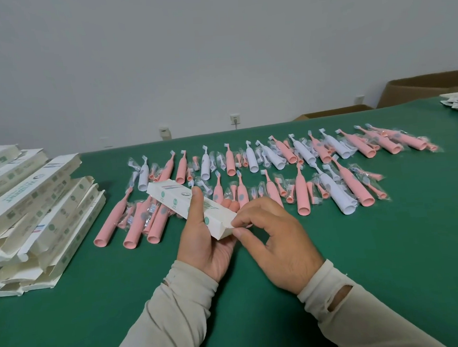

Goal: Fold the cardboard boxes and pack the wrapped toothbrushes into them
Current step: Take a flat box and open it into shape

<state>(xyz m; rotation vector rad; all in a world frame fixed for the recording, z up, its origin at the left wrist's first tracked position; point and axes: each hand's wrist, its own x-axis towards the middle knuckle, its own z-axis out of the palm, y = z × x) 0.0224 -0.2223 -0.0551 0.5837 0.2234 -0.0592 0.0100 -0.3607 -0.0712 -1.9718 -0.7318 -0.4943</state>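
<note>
Box (191, 206) gripped by left hand (208, 245), long axis upper-left to lower-right, right hand (274, 240) pinching near end.

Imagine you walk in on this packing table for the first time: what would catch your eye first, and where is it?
Probably the two hands near the middle front: the left hand grips a white box while the right hand pinches its near end flap. Behind them, pink and white wrapped toothbrushes lie in rows across the green table. A pile of flat boxes sits at the left edge.
</note>
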